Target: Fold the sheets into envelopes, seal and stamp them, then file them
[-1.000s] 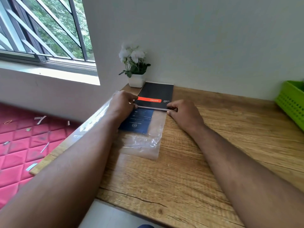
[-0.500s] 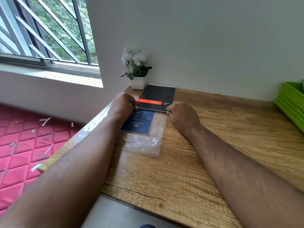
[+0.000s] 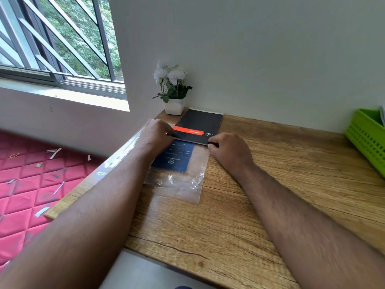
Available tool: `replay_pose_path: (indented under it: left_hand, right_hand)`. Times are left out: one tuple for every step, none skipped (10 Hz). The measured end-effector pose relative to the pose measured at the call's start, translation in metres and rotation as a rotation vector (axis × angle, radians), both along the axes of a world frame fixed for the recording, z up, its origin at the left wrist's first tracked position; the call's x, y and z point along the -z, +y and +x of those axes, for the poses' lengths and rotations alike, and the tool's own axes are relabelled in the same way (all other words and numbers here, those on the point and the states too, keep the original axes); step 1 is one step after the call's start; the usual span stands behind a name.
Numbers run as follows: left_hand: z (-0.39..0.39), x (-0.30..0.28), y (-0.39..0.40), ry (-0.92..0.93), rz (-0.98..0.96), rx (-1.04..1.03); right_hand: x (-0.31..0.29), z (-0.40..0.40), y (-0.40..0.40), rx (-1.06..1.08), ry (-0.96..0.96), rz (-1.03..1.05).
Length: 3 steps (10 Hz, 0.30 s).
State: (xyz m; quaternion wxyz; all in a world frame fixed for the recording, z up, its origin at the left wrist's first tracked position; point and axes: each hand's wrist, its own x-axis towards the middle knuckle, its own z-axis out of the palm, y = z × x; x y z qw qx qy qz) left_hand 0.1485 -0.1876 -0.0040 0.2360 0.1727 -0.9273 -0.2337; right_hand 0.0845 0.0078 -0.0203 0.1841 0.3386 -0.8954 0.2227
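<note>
Both my hands are at the near edge of the pad. My left hand has its fingers curled onto the pad's near left corner; my right hand pinches the near right corner, thumb tucked under the edge. Whether the left fingers clamp the cover or only press on it, I cannot tell.

Just nearer than my fingers, between my wrists, a clear bag lies flat on the desk with a blue card inside. The pad's near edge overlaps the bag's far end.

Progress, as I judge it: the task has barely begun. No sheet is out of the pad, and no fold, envelope, seal or stamp is visible. Taking out sheets, folding, sealing, stamping and filing all remain. The green basket, well to the right of my right hand, may be the filing place; I cannot confirm that.

Legible writing: the pad's cover reads "PREMIUM SPIRAL PAD" in small white letters beside an orange band; the word on the band is too small to read. The card's print faces away from me; one line looks like "NATURALS", the rest is unreadable.

A flowerpot stands beyond my left fingers, against the wall.
</note>
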Motion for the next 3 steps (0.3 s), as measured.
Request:
replay_pose_path:
  left_hand:
    - [0.0000, -0.0005, -0.0029, 0.009, -0.006, -0.012]
    - [-0.0018, 0.0015, -0.0053, 0.015, 0.016, -0.022]
    - [-0.0012, -0.0004, -0.0051, 0.014, 0.022, -0.030]
  right_hand:
    - [-0.0016, -0.0013, -0.0008, 0.000, -0.016, -0.017]
    - [-0.0037, -0.0033, -0.0018, -0.012, -0.061, -0.032]
    - [-0.0033, -0.0012, -0.0028, 0.004, -0.103, -0.062]
